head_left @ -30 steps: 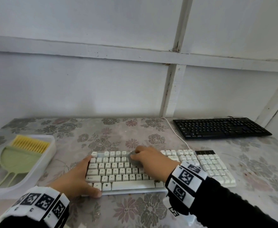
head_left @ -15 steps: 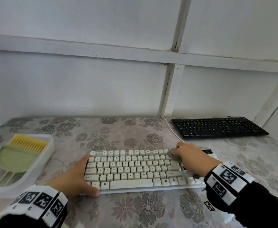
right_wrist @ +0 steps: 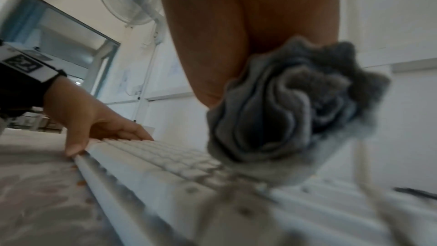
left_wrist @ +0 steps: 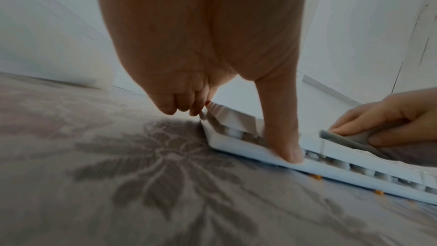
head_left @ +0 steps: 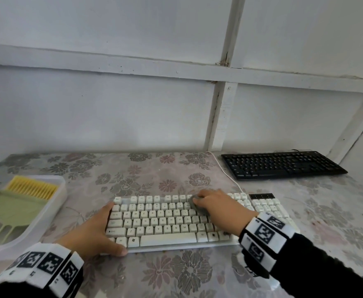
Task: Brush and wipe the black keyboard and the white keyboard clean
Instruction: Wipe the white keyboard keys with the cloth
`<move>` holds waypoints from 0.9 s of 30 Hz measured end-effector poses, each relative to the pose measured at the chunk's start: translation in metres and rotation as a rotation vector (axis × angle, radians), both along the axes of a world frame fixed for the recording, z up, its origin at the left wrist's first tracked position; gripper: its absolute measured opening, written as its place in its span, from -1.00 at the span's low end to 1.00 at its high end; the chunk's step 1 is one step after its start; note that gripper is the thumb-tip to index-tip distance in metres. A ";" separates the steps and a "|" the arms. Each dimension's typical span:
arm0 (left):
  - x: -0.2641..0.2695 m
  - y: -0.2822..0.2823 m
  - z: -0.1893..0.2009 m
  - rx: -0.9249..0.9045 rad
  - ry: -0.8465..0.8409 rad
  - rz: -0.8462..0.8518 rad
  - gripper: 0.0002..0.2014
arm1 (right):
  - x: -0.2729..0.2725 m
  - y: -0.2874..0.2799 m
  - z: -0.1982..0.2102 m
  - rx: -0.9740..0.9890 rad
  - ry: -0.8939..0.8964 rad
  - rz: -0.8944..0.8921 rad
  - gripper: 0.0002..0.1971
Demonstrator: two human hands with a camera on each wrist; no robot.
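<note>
Wiping the upper key rows of the cream-white plastic keyboard (head_left: 176,220), lying near the front edge of the floral-patterned table cover (head_left: 176,276), with a bunched grey cloth (head_left: 195,204). Curling the right hand (head_left: 219,206) around that cloth, fingers closed over the wad, pressing it onto the keys near the middle of the top rows. Bracing with the left hand (head_left: 94,231) at the keyboard's left end: thumb pressing on the front corner, fingers reaching along the left edge, nothing enclosed in the palm.

Doing this step well, by judgement: keeping the left thumb firm so the board is not sliding; dragging the cloth along each row instead of dabbing; pressing lightly enough not to snag keycaps; folding the cloth to reach gaps between rows; minding the white cable (head_left: 225,171) running back from the board.

Waiting well apart at the back right: the flat black keyboard (head_left: 281,165). Resting at the left in a clear plastic tray (head_left: 53,209): a green dustpan with a yellow-bristled brush (head_left: 19,203). Showing under the front edge in the wrist views: small orange crumbs (left_wrist: 315,176), needing sweeping.
</note>
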State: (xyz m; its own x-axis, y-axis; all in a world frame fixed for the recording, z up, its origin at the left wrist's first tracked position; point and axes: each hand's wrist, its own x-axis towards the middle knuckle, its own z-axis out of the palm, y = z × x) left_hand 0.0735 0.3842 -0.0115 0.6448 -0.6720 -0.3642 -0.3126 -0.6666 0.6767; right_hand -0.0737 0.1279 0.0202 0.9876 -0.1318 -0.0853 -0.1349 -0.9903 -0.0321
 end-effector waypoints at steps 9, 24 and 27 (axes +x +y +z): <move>0.003 0.001 -0.002 -0.004 0.020 -0.002 0.37 | -0.044 -0.062 0.016 -0.063 0.035 -0.190 -0.61; 0.002 0.002 -0.001 -0.061 0.056 -0.012 0.51 | -0.065 -0.076 0.006 -0.044 0.097 -0.204 -0.24; 0.003 0.002 -0.003 -0.071 0.051 -0.020 0.47 | -0.071 -0.080 0.009 -0.049 0.067 -0.197 -0.39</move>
State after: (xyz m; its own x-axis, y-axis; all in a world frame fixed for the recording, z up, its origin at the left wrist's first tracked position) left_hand 0.0770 0.3861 -0.0143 0.6131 -0.7097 -0.3469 -0.2892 -0.6103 0.7375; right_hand -0.1443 0.0477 0.0292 0.9348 -0.3270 -0.1383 -0.3259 -0.9449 0.0310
